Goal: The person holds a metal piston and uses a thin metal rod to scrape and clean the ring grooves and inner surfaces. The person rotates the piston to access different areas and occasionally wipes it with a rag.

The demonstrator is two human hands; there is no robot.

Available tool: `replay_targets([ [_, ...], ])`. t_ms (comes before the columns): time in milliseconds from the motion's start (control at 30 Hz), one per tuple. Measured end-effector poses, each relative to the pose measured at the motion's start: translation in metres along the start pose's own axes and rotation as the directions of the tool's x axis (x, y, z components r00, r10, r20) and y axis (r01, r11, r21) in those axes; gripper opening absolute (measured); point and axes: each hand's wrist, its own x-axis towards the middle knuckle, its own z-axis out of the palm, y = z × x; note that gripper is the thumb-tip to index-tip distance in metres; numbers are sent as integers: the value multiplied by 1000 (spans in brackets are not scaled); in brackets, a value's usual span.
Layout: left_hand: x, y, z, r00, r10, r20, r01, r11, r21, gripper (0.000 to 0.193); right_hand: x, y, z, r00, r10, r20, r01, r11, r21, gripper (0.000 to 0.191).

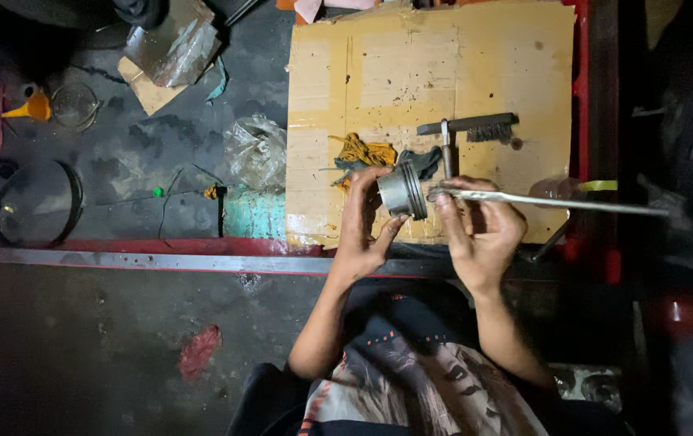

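My left hand (360,222) grips a grey metal piston (402,190), held sideways over a sheet of cardboard (475,64). In my right hand (479,230) is a long thin metal blade (556,201), its tip resting against the piston's ringed side. The blade runs out to the right past the cardboard's edge. Just behind the piston lie a yellow and dark rag (366,153) and a wire brush (475,126) with a dark handle.
A red metal ledge (161,252) runs across below the cardboard. On the dark floor to the left lie a round black ring (36,202), an orange funnel (30,106), crumpled plastic (254,149), a teal box (254,213) and a red scrap (198,351).
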Motion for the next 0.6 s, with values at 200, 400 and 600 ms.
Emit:
replay_targets([
  [200,2,6,12,1000,15,-21,-11,987,161,66,-4,12,1,987,-162,-22,150,948,-281,19],
  [400,6,5,8,996,50,-74,-25,951,309,69,-1,19,7,998,-61,-12,56,961,-271,15],
  [600,5,4,-1,991,129,18,-124,888,443,72,7,23,15,984,-176,-21,158,928,-338,13],
])
